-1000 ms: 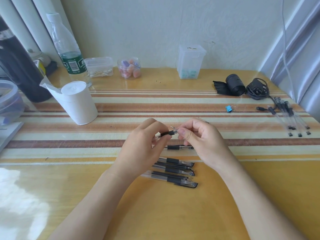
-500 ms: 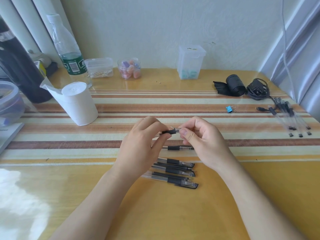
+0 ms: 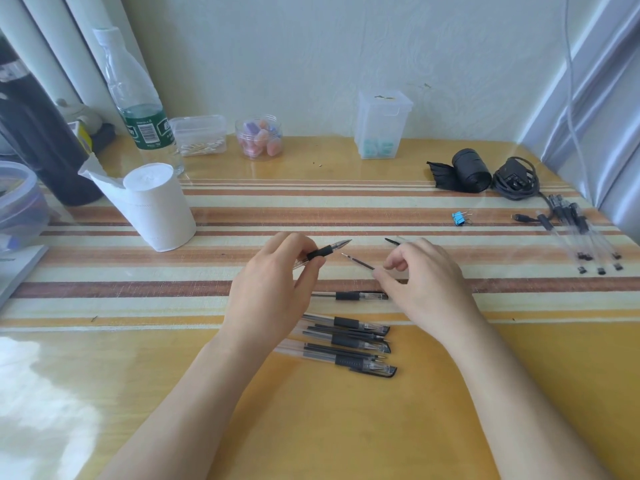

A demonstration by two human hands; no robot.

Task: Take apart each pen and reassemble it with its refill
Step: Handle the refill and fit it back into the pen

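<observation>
My left hand (image 3: 273, 289) grips a clear pen barrel (image 3: 325, 251) by its black grip sleeve, pointed tip aimed right and up. My right hand (image 3: 426, 278) pinches a thin black refill (image 3: 360, 262) between thumb and forefinger, with its tip pointing left toward the barrel and a small gap between them. Another thin dark-tipped piece (image 3: 393, 241) shows just beyond my right fingers; I cannot tell whether it is held. One capped pen (image 3: 349, 295) lies below my hands. Several more pens and refills (image 3: 346, 344) lie in a cluster nearer me.
A white paper roll (image 3: 159, 206) stands at the left, with a water bottle (image 3: 138, 109) and small plastic tubs (image 3: 199, 135) behind it. A blue binder clip (image 3: 459, 218), a black roll (image 3: 471, 171), a cable bundle (image 3: 516, 180) and several more pens (image 3: 581, 237) lie at the right.
My hands were together at the pen's tip. Now the right hand has drawn away to the right with the refill, and the left hand still holds the barrel.
</observation>
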